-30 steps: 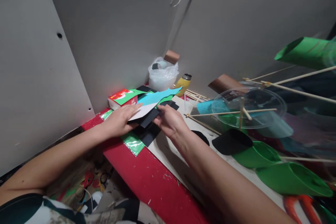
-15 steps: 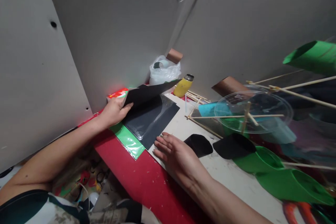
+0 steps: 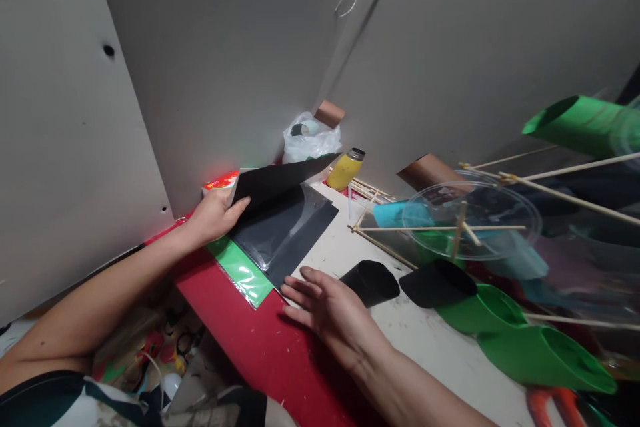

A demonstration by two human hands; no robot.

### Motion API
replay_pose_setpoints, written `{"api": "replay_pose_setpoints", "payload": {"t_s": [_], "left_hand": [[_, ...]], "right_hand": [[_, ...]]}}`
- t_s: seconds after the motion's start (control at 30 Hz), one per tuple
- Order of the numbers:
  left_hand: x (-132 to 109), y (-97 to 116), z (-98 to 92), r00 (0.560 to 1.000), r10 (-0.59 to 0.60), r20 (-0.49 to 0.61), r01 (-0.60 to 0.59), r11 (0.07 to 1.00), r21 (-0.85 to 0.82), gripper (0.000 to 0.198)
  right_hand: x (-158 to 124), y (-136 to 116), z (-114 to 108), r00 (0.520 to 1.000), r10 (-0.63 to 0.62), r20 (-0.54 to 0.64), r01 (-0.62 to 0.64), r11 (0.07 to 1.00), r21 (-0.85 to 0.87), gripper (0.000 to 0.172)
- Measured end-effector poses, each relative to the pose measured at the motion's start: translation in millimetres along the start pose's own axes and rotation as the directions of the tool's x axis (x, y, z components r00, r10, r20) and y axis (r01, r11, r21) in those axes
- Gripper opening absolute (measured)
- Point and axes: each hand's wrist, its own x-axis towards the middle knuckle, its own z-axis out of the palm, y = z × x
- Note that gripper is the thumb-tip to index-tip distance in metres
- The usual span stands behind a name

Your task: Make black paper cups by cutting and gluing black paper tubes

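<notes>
My left hand (image 3: 215,213) grips the near left edge of a raised black sheet (image 3: 285,180), thumb on top. Below it lies another black sheet (image 3: 305,240) with clear plastic film over part of it. A green sheet in a shiny clear sleeve (image 3: 243,273) sticks out underneath, over the red surface. My right hand (image 3: 330,310) is open, palm turned sideways and fingers apart, at the near corner of the lower black sheet; whether it touches the sheet is unclear. Just right of this hand stands a black paper tube (image 3: 373,283).
Green paper tubes (image 3: 545,353), orange handles (image 3: 550,405) and a stick frame (image 3: 440,228) with a clear plastic disc lie right. Behind are a yellow bottle (image 3: 345,170), a white plastic bag (image 3: 310,140) and brown tubes (image 3: 433,177). A red table edge (image 3: 260,340) runs nearest me.
My right hand has moved slightly left and toward me, its fingers spread wider. My left hand still holds the raised black sheet. The view has shifted slightly.
</notes>
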Motion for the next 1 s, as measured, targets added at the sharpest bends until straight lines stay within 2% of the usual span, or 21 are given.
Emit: {"api": "replay_pose_setpoints", "payload": {"t_s": [0.2, 0.43, 0.5, 0.6, 0.73, 0.87, 1.0], "left_hand": [[-3, -5, 1.3, 1.000, -0.020, 0.017, 0.020, 1.000, -0.001, 0.039], [-4, -10, 0.7, 0.999, -0.022, 0.048, 0.021, 1.000, 0.012, 0.041], [-7, -13, 2.4, 0.996, 0.002, 0.087, -0.004, 1.000, 0.022, 0.035], [-16, -16, 8.3, 0.982, 0.064, 0.178, -0.073, 0.996, 0.044, 0.023], [-36, -20, 17.5, 0.953, 0.141, 0.267, -0.174, 0.979, 0.105, 0.027], [-50, -26, 21.6, 0.933, 0.165, 0.320, -0.217, 0.967, 0.136, 0.034], [-54, -34, 21.2, 0.925, 0.159, 0.344, -0.216, 0.967, 0.135, 0.037]], "right_hand": [[7, -5, 8, 0.998, 0.045, 0.040, -0.046, 0.999, 0.010, 0.010], [15, -3, 6, 0.994, 0.058, 0.095, -0.059, 0.998, 0.015, 0.021], [16, -2, 7, 0.991, 0.050, 0.121, -0.051, 0.999, 0.011, 0.022], [16, -2, 9, 0.996, -0.032, 0.078, 0.029, 0.999, 0.034, 0.017], [12, -2, 10, 0.994, -0.100, 0.039, 0.098, 0.994, 0.045, 0.006], [12, 0, 14, 0.992, -0.071, 0.104, 0.070, 0.997, 0.008, 0.014], [20, 4, 20, 0.985, -0.094, 0.145, 0.093, 0.996, 0.012, 0.009]]}}
